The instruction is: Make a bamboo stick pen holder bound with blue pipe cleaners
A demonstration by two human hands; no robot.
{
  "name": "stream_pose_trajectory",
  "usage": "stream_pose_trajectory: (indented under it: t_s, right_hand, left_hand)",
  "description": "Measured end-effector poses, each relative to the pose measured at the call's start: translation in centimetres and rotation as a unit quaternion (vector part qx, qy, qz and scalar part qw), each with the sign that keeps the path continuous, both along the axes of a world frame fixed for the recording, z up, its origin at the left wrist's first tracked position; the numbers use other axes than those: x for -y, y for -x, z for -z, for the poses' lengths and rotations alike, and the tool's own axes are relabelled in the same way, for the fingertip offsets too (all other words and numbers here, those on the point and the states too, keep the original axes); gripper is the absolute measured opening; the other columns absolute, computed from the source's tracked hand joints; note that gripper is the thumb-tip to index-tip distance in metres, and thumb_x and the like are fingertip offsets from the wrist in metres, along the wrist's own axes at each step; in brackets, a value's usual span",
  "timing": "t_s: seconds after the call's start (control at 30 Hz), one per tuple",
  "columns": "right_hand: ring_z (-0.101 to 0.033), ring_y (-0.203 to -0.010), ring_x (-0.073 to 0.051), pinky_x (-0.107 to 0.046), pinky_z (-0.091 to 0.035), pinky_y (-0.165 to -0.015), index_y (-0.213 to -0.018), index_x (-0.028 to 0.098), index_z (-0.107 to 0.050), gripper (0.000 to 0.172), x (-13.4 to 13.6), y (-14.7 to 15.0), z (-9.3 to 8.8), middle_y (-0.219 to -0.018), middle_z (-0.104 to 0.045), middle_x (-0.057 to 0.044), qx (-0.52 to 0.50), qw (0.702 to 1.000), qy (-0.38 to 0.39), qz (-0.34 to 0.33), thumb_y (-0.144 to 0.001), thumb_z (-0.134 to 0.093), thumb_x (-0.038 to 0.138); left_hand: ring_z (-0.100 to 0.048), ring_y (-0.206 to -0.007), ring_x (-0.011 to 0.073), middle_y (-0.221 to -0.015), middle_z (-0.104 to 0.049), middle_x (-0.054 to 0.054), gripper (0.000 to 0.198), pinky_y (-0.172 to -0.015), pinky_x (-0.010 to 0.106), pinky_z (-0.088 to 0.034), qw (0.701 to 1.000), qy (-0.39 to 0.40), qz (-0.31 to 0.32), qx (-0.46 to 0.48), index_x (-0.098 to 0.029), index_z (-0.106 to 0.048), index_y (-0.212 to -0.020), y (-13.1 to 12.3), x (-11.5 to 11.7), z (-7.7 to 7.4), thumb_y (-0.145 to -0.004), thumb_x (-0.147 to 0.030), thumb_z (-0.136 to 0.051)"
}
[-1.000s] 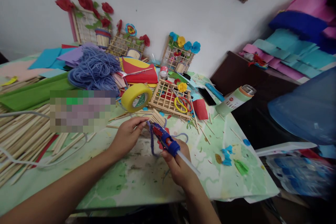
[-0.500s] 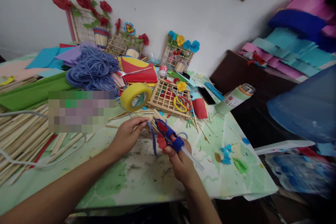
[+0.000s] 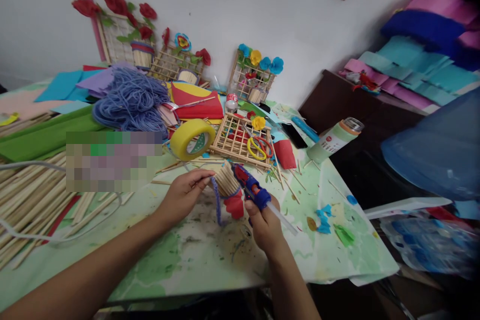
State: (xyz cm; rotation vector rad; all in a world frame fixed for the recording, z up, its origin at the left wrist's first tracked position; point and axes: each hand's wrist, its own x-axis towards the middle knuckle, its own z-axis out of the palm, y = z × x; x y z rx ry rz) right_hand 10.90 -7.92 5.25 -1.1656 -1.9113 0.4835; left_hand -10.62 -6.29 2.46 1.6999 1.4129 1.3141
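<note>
My left hand (image 3: 187,190) is closed, thumb and finger pinched at the left edge of a small pot of wooden sticks (image 3: 225,179). A blue-purple yarn strand (image 3: 217,205) hangs from this pinch. The pot has a blue band round its lower part and red paper (image 3: 235,206) below it. In my right hand (image 3: 265,225) is a blue hot glue gun (image 3: 250,186), with a clear glue stick (image 3: 283,218) poking out of its back. Its nozzle points up-left, close to the pot's right upper edge; whether they touch I cannot tell.
Yellow tape (image 3: 193,140), a stick lattice (image 3: 240,142) and scissors (image 3: 258,147) lie beyond my hands. Loose sticks (image 3: 37,205), a white cord (image 3: 86,237) and blue yarn (image 3: 129,100) spread leftward. At the right edge stands a tilted bottle (image 3: 333,140); paper scraps (image 3: 323,220) lie nearer.
The glue gun and my right hand have moved slightly right and down, so more of the stick pot and its red paper shows. My left hand keeps its pinch.
</note>
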Motion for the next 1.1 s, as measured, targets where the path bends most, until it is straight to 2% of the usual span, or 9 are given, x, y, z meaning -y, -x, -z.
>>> stream_pose_trajectory:
  t_s: [0.1, 0.2, 0.3, 0.43, 0.57, 0.67, 0.73, 0.83, 1.1]
  right_hand:
    - [-0.052, -0.061, -0.017, -0.027, -0.036, -0.057, -0.074, 0.019, -0.056, 0.035, -1.7, -1.0, -0.3, -0.065, -0.057, -0.003, 0.086, 0.994, 0.014, 0.068, -0.088, -0.044, 0.049]
    - [-0.055, -0.07, -0.02, -0.028, -0.035, -0.061, -0.079, 0.017, -0.056, 0.026, -4.3, -2.3, -0.1, -0.074, -0.061, -0.007, 0.226, 0.962, 0.03, 0.152, -0.084, -0.051, 0.042]
    - [-0.057, -0.077, -0.022, -0.03, -0.036, -0.065, -0.085, 0.016, -0.057, 0.018, -6.7, -3.8, 0.6, -0.082, -0.064, -0.01, 0.321, 0.932, 0.062, 0.155, -0.081, -0.055, 0.033]
    - [-0.058, -0.088, -0.027, -0.034, -0.04, -0.075, -0.088, 0.013, -0.06, 0.025, -7.5, -5.0, 0.9, -0.092, -0.064, -0.015, 0.386, 0.911, 0.081, 0.121, -0.075, -0.066, 0.033]
    - [-0.054, -0.102, -0.028, -0.039, -0.04, -0.086, -0.103, 0.012, -0.061, 0.027, -5.1, -3.0, -0.7, -0.106, -0.062, -0.017, 0.285, 0.95, 0.025, 0.128, -0.081, -0.061, 0.028]
    - [-0.056, -0.098, -0.023, -0.037, -0.041, -0.087, -0.103, 0.014, -0.063, 0.028, -2.7, 0.3, -2.1, -0.102, -0.065, -0.012, 0.152, 0.987, 0.022, 0.041, -0.09, -0.05, 0.035]
    - [-0.057, -0.095, -0.022, -0.035, -0.042, -0.085, -0.099, 0.015, -0.065, 0.031, -1.6, 2.4, -2.5, -0.097, -0.067, -0.01, 0.124, 0.991, 0.053, -0.017, -0.092, -0.046, 0.039]
    - [-0.059, -0.088, -0.02, -0.032, -0.041, -0.078, -0.093, 0.015, -0.067, 0.032, -1.3, 4.3, -2.5, -0.089, -0.068, -0.009, 0.12, 0.989, 0.085, -0.029, -0.091, -0.047, 0.041]
    - [-0.057, -0.07, -0.014, -0.025, -0.04, -0.065, -0.073, 0.016, -0.067, 0.022, -2.6, 4.6, -1.7, -0.07, -0.065, -0.002, 0.046, 0.987, 0.14, -0.056, -0.085, -0.057, 0.032]
  left_hand:
    - [-0.066, -0.089, 0.022, -0.096, -0.073, 0.006, 0.029, -0.084, 0.036, -0.052, 0.996, 0.044, 0.024, 0.079, -0.02, -0.071, -0.096, -0.2, -0.2, 0.4, -0.081, -0.041, -0.058]
    - [-0.067, -0.089, 0.023, -0.099, -0.073, 0.009, 0.034, -0.083, 0.038, -0.053, 0.98, 0.095, 0.042, 0.167, -0.017, -0.07, -0.099, -0.3, -0.4, 0.9, -0.079, -0.044, -0.061]
    - [-0.067, -0.088, 0.0234, -0.101, -0.072, 0.011, 0.038, -0.082, 0.04, -0.053, 0.972, 0.116, 0.047, 0.201, -0.015, -0.068, -0.103, -0.4, -0.4, 1.1, -0.08, -0.044, -0.06]
    - [-0.066, -0.093, 0.0242, -0.103, -0.072, 0.009, 0.033, -0.087, 0.04, -0.051, 0.988, 0.083, 0.025, 0.13, -0.017, -0.069, -0.1, -0.2, -0.2, 0.4, -0.081, -0.042, -0.058]
    - [-0.065, -0.094, 0.0225, -0.1, -0.072, 0.008, 0.029, -0.088, 0.039, -0.049, 1.0, -0.004, 0.002, -0.02, -0.02, -0.07, -0.099, 0.0, 0.1, -0.1, -0.085, -0.037, -0.051]
    - [-0.063, -0.095, 0.0215, -0.1, -0.07, 0.009, 0.028, -0.089, 0.038, -0.048, 0.991, -0.078, -0.009, -0.105, -0.02, -0.069, -0.1, 0.0, 0.4, -0.1, -0.089, -0.033, -0.047]
    - [-0.062, -0.096, 0.0212, -0.098, -0.07, 0.009, 0.027, -0.089, 0.038, -0.047, 0.984, -0.114, -0.015, -0.135, -0.019, -0.068, -0.1, 0.0, 0.5, -0.1, -0.09, -0.03, -0.045]
    - [-0.061, -0.096, 0.0208, -0.096, -0.07, 0.009, 0.027, -0.089, 0.037, -0.047, 0.976, -0.144, -0.017, -0.161, -0.019, -0.067, -0.101, 0.0, 0.5, -0.3, -0.091, -0.027, -0.044]
    - [-0.061, -0.096, 0.0208, -0.096, -0.069, 0.01, 0.026, -0.088, 0.036, -0.047, 0.969, -0.172, -0.011, -0.179, -0.016, -0.067, -0.102, 0.1, 0.6, -0.3, -0.091, -0.023, -0.044]
